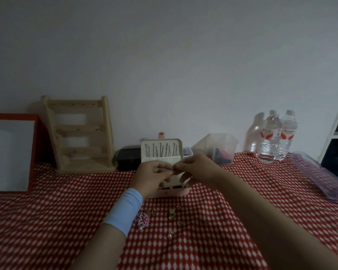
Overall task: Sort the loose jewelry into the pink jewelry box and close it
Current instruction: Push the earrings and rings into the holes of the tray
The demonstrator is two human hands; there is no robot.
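1. Red-and-white patterned cloth covers the surface (47, 221), which stands against a plain pale wall.
2. Pink jewelry box (167, 192) sits open at centre; its upright lid (162, 151) shows a row of thin silvery pieces hanging inside.
3. Left hand (152, 178), with a light blue wrist sleeve (123, 213), and right hand (195, 168) meet over the open box; fingertips of both pinch one small thin item between them, too small and dim to identify.
4. Loose jewelry (172, 213) lies scattered on the cloth just in front of the box, including a pink flower-shaped piece (143, 219) beside the left sleeve.
5. Wooden tiered stand (80, 133) rests at the back left, next to a red-framed white board (10, 152).
6. Two water bottles (277, 135) stand at the back right; a clear container (217, 149) sits between them and the box.
7. Dark low case (128, 158) lies just left of the lid.
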